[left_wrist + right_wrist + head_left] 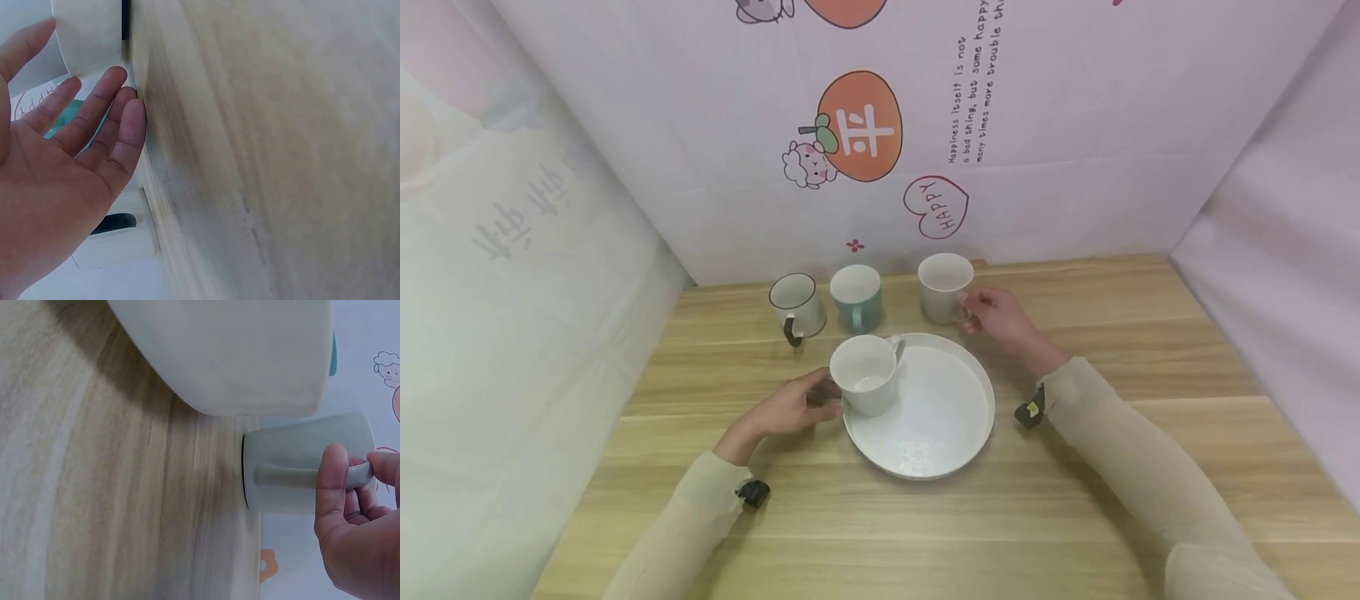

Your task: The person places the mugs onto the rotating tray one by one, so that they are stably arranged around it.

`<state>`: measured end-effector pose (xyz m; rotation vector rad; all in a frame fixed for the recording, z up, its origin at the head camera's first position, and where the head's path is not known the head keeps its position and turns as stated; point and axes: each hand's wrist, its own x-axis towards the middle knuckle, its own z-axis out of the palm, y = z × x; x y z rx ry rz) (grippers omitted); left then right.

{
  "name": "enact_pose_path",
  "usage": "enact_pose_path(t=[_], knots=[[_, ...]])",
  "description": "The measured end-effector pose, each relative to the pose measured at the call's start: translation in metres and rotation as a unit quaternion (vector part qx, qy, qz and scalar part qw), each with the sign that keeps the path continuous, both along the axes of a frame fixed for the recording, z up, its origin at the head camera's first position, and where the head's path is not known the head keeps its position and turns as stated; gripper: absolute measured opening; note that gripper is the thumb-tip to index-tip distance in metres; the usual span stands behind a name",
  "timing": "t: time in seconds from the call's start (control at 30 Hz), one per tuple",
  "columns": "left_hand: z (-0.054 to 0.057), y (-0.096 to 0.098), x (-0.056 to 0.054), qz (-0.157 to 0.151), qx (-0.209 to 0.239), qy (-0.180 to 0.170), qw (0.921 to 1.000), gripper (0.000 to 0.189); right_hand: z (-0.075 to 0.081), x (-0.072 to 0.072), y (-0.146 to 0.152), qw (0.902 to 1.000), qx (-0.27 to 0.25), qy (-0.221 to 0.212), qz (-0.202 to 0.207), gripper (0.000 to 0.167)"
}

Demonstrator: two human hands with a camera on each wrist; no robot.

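Observation:
On a round white tray point(936, 417) stands a white mug point(865, 379), at the tray's left side with its handle pointing to the upper right. My left hand point(793, 404) is beside this mug and the tray's left rim, fingers loosely bent and thumb apart. In the left wrist view the palm point(56, 181) holds nothing. Behind the tray, my right hand point(1000, 317) pinches the handle of a pale grey mug point(942, 304) between thumb and fingers. That mug point(294, 444) stands upright in the right wrist view, its base close to the wooden table.
Left of the pale grey mug stand a teal mug point(859, 308) with a white inside and a white mug with a black rim and handle point(805, 312). A printed cloth point(1045, 200) hangs behind the wooden table point(850, 533).

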<state>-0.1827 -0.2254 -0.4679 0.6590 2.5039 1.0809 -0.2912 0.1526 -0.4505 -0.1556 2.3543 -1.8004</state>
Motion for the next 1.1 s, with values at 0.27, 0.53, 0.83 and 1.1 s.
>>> enact_pose_path(t=[0.27, 0.53, 0.83, 1.1], knots=[[0.000, 0.000, -0.001, -0.001, -0.002, 0.006, 1.0000, 0.055, 0.005, 0.005, 0.002, 0.9999, -0.008, 0.006, -0.001, 0.035], [0.001, 0.000, 0.000, 0.000, -0.002, -0.007, 1.0000, 0.055, 0.008, 0.011, 0.006, 0.9998, -0.016, 0.007, 0.004, 0.032], [0.001, 0.000, 0.000, 0.007, 0.005, -0.013, 0.9999, 0.054, 0.013, 0.018, 0.014, 0.9998, -0.014, 0.014, 0.005, 0.035], [0.001, 0.001, 0.001, 0.007, 0.008, -0.014, 0.9998, 0.055, 0.019, 0.028, 0.020, 0.9998, -0.019, 0.008, 0.005, 0.032]])
